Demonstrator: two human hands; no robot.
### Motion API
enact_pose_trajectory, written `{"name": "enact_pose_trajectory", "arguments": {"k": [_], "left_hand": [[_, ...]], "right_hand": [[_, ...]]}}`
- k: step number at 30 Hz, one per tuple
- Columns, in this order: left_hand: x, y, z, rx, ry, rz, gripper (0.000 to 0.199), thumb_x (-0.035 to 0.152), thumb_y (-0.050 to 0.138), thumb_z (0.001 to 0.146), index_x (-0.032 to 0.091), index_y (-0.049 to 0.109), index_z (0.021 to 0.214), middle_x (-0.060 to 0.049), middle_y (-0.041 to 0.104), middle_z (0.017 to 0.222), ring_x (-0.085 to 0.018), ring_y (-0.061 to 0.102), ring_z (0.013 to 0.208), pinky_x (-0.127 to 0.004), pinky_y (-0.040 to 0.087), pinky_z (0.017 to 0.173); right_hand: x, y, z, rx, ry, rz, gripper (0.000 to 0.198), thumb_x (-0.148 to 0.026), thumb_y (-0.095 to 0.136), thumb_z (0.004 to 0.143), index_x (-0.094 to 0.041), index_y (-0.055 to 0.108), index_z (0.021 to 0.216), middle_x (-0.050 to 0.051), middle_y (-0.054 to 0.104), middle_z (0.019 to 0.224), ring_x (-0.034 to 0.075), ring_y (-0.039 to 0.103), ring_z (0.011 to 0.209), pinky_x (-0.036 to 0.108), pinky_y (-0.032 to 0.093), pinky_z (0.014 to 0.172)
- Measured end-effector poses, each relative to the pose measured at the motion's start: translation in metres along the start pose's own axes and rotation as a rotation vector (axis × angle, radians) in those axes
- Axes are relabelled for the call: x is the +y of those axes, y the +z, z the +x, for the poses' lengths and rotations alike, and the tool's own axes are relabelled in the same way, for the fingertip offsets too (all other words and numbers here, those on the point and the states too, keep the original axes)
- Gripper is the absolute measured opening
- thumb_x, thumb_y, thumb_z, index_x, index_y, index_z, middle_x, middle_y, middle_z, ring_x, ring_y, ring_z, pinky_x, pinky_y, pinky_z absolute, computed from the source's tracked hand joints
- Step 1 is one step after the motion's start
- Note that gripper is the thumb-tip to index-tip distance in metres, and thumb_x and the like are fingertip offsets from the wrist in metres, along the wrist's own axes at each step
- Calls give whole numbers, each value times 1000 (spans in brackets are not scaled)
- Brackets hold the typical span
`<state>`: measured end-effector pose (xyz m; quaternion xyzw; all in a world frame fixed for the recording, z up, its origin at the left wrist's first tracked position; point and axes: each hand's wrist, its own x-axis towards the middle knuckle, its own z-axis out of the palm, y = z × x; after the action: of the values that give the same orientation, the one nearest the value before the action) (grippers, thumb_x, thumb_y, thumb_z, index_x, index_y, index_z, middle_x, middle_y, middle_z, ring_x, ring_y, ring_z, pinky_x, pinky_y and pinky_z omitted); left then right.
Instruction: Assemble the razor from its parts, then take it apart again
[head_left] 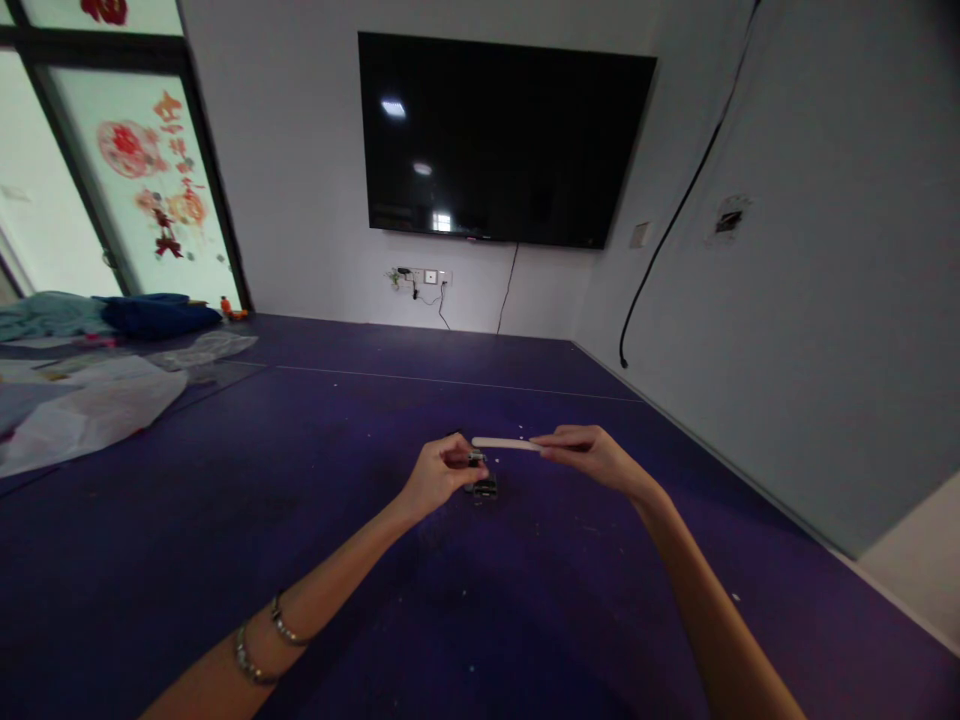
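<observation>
Near the middle of the view, my right hand (pixel 592 455) pinches one end of a slim pale stick (pixel 502 443), held nearly level and pointing left. The stick's free end reaches toward my left hand (pixel 442 470), whose thumb and fingers close on a small dark object with a silvery part (pixel 477 458). What kind of object that is stays too small to make out. Just under the left fingertips a small dark box-like piece (pixel 486 487) shows against the purple floor (pixel 480 600). Whether it joins the held object, I cannot tell.
Tiny pale scraps dot the floor. To the left lie a crumpled white sheet (pixel 105 400), a dark blue cloth (pixel 165 315) and a small orange item (pixel 226 308). A black cable (pixel 675 215) hangs along the right wall. A television (pixel 502 140) is mounted ahead above wall sockets (pixel 430 276).
</observation>
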<state>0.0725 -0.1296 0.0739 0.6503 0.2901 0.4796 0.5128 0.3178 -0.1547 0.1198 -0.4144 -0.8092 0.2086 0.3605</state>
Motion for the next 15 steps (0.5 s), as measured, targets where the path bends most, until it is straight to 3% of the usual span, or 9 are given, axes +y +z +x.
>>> {"name": "enact_pose_trajectory", "arguments": {"k": [9, 15], "left_hand": [[-1, 1, -1, -8, 3, 22, 22, 19, 74, 57, 14, 53, 63, 1, 64, 65, -11, 59, 59, -24, 46, 60], [-3, 3, -2, -28, 2, -40, 25, 18, 75, 56, 14, 52, 63, -1, 65, 66, -11, 59, 59, -25, 47, 60]], "right_hand": [[-6, 0, -1, -68, -14, 61, 30, -38, 59, 77, -23, 69, 101, 4, 64, 74, 13, 51, 66, 25, 39, 59], [4, 0, -2, -32, 10, 54, 29, -38, 59, 78, -22, 69, 100, 3, 63, 74, 13, 51, 65, 25, 38, 58]]}}
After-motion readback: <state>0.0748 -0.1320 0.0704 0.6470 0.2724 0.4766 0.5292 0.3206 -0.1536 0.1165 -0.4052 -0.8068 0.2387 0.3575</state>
